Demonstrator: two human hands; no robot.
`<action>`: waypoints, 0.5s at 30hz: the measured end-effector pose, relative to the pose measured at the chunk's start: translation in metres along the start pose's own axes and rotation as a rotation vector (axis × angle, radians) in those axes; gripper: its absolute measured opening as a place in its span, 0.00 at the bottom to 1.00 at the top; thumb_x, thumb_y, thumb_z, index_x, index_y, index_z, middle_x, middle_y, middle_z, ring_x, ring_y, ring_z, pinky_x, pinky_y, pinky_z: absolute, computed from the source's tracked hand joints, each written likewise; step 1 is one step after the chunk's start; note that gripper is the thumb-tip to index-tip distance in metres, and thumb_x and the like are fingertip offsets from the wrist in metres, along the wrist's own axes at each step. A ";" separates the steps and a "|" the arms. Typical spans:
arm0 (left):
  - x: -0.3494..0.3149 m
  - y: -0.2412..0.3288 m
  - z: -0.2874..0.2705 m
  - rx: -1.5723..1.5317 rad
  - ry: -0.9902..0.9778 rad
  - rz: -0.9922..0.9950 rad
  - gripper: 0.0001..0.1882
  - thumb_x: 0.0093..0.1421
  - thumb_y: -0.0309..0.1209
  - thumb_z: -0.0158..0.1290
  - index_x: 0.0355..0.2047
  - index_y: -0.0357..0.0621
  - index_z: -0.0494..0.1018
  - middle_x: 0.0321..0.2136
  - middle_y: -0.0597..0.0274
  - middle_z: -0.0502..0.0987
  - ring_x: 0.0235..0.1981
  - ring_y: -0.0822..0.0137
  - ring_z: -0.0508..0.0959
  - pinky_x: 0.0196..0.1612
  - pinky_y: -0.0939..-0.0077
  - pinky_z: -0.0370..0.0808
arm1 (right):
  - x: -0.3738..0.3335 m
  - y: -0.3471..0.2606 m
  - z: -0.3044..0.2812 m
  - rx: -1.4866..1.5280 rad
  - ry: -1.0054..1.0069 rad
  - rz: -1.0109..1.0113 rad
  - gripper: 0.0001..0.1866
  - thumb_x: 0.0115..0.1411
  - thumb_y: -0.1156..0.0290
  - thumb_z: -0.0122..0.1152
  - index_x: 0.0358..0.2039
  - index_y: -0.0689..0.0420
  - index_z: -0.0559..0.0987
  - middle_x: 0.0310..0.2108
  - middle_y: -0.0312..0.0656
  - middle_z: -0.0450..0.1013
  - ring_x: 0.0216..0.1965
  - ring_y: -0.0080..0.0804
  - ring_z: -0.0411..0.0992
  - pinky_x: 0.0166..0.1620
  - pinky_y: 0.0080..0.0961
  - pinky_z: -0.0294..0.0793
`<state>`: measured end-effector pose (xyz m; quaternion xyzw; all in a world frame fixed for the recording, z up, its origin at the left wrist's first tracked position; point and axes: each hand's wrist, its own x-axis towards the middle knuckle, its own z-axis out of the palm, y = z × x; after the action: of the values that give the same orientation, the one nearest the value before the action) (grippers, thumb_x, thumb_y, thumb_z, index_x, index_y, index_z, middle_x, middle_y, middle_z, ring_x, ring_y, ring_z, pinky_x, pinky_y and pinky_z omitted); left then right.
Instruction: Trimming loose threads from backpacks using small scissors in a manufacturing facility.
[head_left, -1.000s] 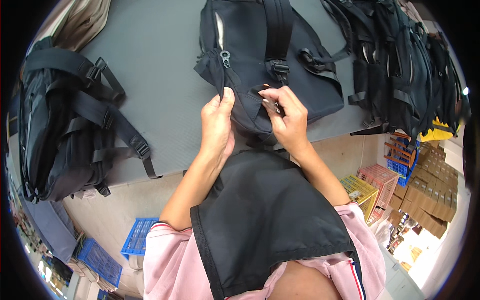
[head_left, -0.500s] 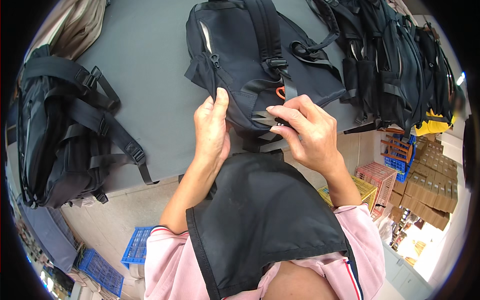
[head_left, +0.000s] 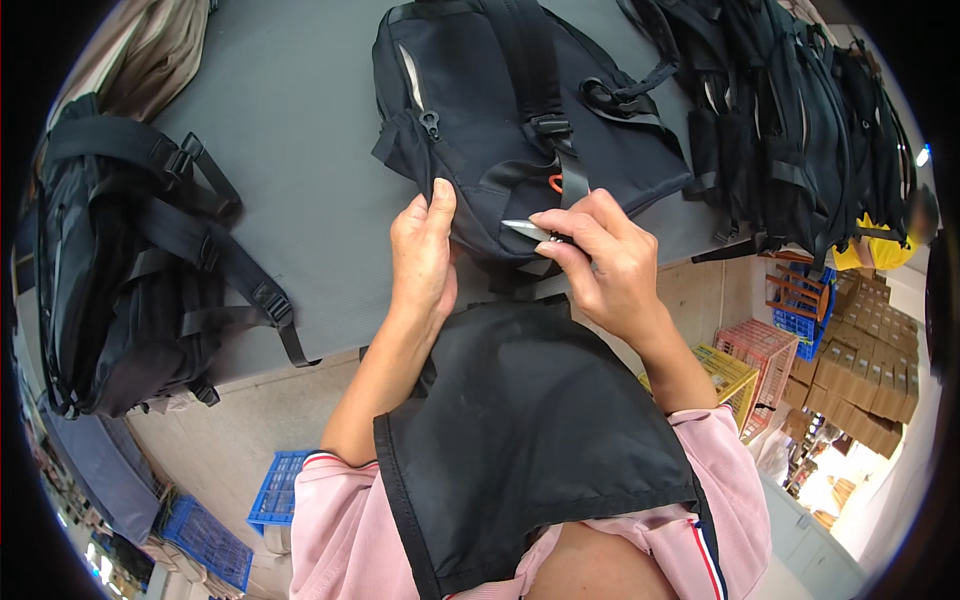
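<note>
A black backpack [head_left: 470, 110] lies on the grey table in front of me, its straps and buckle uppermost. My left hand [head_left: 425, 250] pinches the bag's lower left edge, thumb on top and the other fingers underneath. In my right hand [head_left: 610, 255] is a pair of small thread snips [head_left: 522, 229], held between thumb and fingers. Their silver blades point left over the bag's bottom end and look closed together. Just beyond the right fingers an orange loop [head_left: 556, 183] shows; whether it belongs to the snips I cannot tell.
Another black backpack [head_left: 120, 270] with loose straps lies at the table's left edge, near a beige bag [head_left: 160, 60]. Several black backpacks [head_left: 780, 130] stand in a row on the right. Below are blue crates [head_left: 275, 490], a yellow crate [head_left: 730, 380], a red crate [head_left: 760, 350] and stacked cartons [head_left: 865, 360].
The snips' blades, apart half a second ago, now look together. My right hand has shifted slightly left, while my left hand keeps its hold on the backpack's edge.
</note>
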<state>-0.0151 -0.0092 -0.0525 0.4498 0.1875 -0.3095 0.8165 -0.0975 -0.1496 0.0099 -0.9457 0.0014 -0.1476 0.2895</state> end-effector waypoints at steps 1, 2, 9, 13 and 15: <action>0.007 -0.007 -0.015 0.026 -0.037 -0.005 0.14 0.63 0.41 0.50 0.30 0.41 0.68 0.23 0.72 0.69 0.25 0.80 0.66 0.31 0.82 0.67 | 0.001 0.000 0.001 0.009 -0.001 -0.001 0.12 0.44 0.76 0.66 0.32 0.57 0.78 0.24 0.39 0.68 0.24 0.35 0.70 0.27 0.26 0.69; 0.012 -0.013 -0.028 0.052 -0.075 -0.010 0.15 0.63 0.40 0.51 0.34 0.39 0.69 0.25 0.70 0.70 0.28 0.78 0.68 0.34 0.81 0.68 | 0.003 0.001 0.001 0.054 0.077 -0.001 0.11 0.45 0.77 0.66 0.32 0.57 0.78 0.25 0.40 0.68 0.24 0.35 0.70 0.27 0.26 0.70; 0.001 -0.006 -0.028 1.001 0.185 0.826 0.26 0.56 0.33 0.55 0.53 0.37 0.62 0.56 0.46 0.55 0.57 0.52 0.59 0.57 0.62 0.58 | -0.005 0.010 -0.003 0.168 0.099 0.283 0.16 0.43 0.82 0.65 0.35 0.58 0.76 0.24 0.37 0.62 0.21 0.26 0.62 0.23 0.19 0.63; 0.014 0.025 0.007 1.131 0.038 1.257 0.32 0.54 0.33 0.57 0.57 0.41 0.59 0.61 0.46 0.50 0.61 0.47 0.52 0.61 0.52 0.47 | 0.021 0.014 -0.022 0.230 0.260 0.109 0.12 0.47 0.86 0.60 0.32 0.58 0.77 0.21 0.36 0.63 0.18 0.22 0.58 0.23 0.18 0.60; 0.029 0.043 0.023 1.183 -0.057 1.373 0.34 0.53 0.33 0.58 0.59 0.44 0.59 0.62 0.45 0.49 0.62 0.45 0.52 0.61 0.51 0.48 | 0.044 0.014 -0.042 0.186 0.277 0.094 0.09 0.50 0.86 0.59 0.32 0.58 0.77 0.22 0.36 0.65 0.19 0.21 0.59 0.23 0.17 0.59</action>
<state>0.0363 -0.0216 -0.0308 0.8010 -0.3318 0.1885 0.4613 -0.0663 -0.1882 0.0471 -0.8843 0.0719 -0.2624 0.3795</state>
